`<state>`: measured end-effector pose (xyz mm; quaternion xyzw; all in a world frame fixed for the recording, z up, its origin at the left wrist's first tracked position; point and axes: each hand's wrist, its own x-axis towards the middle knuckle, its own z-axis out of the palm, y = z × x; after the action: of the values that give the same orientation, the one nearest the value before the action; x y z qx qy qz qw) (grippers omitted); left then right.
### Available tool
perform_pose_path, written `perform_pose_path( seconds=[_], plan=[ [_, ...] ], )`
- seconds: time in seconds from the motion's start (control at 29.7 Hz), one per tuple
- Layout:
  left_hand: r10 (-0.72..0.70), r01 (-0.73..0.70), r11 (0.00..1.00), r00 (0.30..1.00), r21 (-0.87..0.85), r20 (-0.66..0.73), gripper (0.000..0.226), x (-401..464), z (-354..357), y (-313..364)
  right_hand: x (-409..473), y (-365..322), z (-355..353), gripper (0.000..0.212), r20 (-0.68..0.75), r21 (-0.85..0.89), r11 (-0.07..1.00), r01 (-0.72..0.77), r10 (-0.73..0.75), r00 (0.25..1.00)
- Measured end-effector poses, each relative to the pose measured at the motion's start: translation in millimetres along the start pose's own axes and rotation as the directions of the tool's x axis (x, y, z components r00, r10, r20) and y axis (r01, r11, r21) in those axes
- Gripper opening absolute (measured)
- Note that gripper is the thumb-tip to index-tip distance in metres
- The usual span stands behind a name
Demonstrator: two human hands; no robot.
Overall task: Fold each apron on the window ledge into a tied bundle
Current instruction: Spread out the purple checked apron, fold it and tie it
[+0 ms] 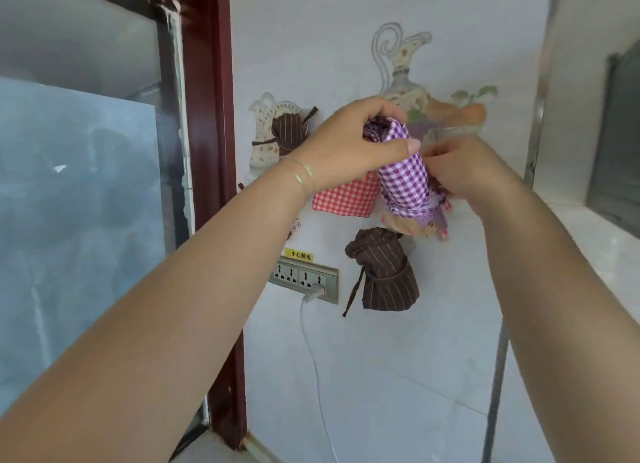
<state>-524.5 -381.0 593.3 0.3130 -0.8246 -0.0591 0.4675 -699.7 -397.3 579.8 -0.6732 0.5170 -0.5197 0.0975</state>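
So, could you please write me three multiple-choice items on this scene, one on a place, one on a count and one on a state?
1. Where is the red checked bundle?
A. left of the purple roll
B. on the floor
C. below the socket

2. How many brown striped bundles show?
A. none
B. two
C. five

3. What is the left hand doing?
A. hanging idle
B. pressing the socket
C. gripping the roll's top

Answers: 1 A, it sits just left of the roll. 2 B, one upper, one lower. 3 C, fingers curl round the top.
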Motion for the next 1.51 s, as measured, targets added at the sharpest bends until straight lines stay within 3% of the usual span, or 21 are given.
perform_pose_path(
  seconds=[0.24,0.44,0.61,0.71,0.87,0.97,1.11,1.18,1.34,1.51],
  plan=[
    [0.016,-0.027,0.995,0.993,-0.096,-0.117,0.039,35,27,-15,32,14,-8,0.020,-0.134,-0.245,0.959,0.142,-0.178,0.975],
    [0.094,-0.120,0.984,0.978,-0.134,-0.187,0.030,48,32,-10,41,24,-7,0.023,-0.274,-0.438,0.862,0.256,-0.399,0.875],
    [0.058,-0.098,0.979,0.975,-0.179,-0.214,0.027,61,32,-8,47,16,-6,0.022,-0.285,-0.467,0.858,0.213,-0.374,0.883],
    [0.070,-0.109,0.979,0.973,-0.174,-0.220,0.024,67,32,-6,53,10,-13,0.020,-0.176,-0.520,0.842,0.145,-0.271,0.946],
    [0.083,-0.146,0.967,0.956,-0.211,-0.282,0.022,76,31,0,61,-1,-23,0.031,-0.111,-0.356,0.934,0.026,-0.070,0.991],
    [0.084,-0.145,0.964,0.961,-0.224,-0.262,0.017,82,33,3,61,1,-29,0.027,-0.109,-0.224,0.974,-0.034,0.010,0.994],
    [0.137,-0.172,0.977,0.959,-0.129,-0.246,0.019,86,39,3,54,-1,-29,0.016,-0.174,-0.516,0.856,-0.022,-0.079,0.982],
    [0.134,-0.167,0.978,0.961,-0.122,-0.240,0.019,85,41,2,53,-2,-27,0.016,-0.182,-0.581,0.813,-0.035,-0.088,0.979],
    [0.091,-0.128,0.979,0.971,-0.158,-0.219,0.020,78,45,2,45,13,-22,0.018,-0.269,-0.544,0.839,-0.024,-0.147,0.952],
    [0.070,-0.092,0.979,0.990,-0.184,-0.123,0.028,65,47,2,33,33,-17,0.039,-0.195,-0.382,0.919,0.097,-0.183,0.964]
  ],
)
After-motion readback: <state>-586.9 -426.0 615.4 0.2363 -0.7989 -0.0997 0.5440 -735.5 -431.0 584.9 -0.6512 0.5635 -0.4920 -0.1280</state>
